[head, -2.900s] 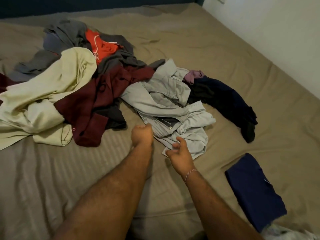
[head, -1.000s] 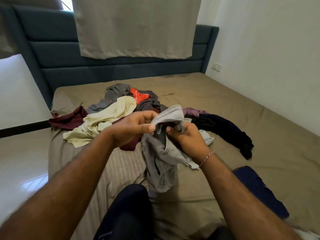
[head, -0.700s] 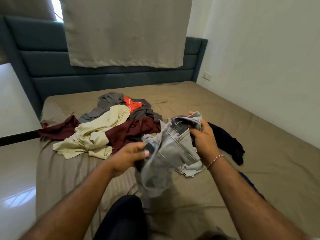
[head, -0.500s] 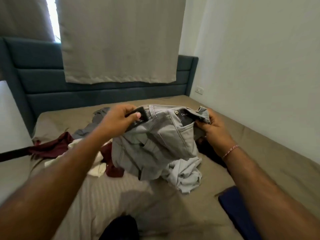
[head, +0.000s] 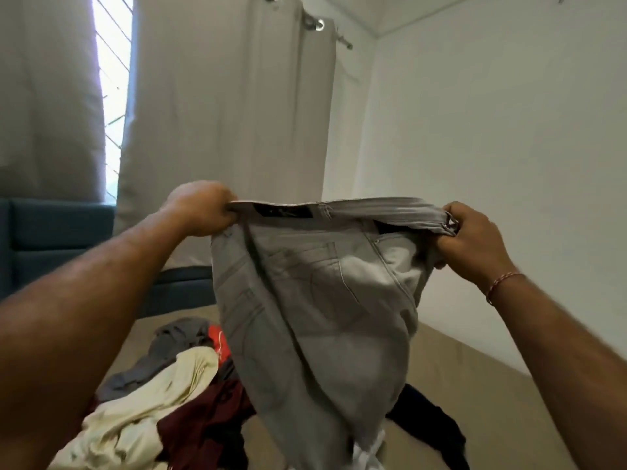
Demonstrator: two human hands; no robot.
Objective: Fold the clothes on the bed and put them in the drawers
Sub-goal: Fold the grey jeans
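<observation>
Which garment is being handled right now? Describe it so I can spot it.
In front of the curtain, above the bed's pile, hang grey jeans. The left hand and right hand grip the waistband ends. It's the only garment lifted.

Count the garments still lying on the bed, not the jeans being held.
5: grey top, orange piece, cream garment, maroon shirt left of the held jeans; dark navy garment right. More may be hidden.

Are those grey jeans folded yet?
No. The grey jeans hang unfolded, waistband stretched between left hand and right hand.
</observation>
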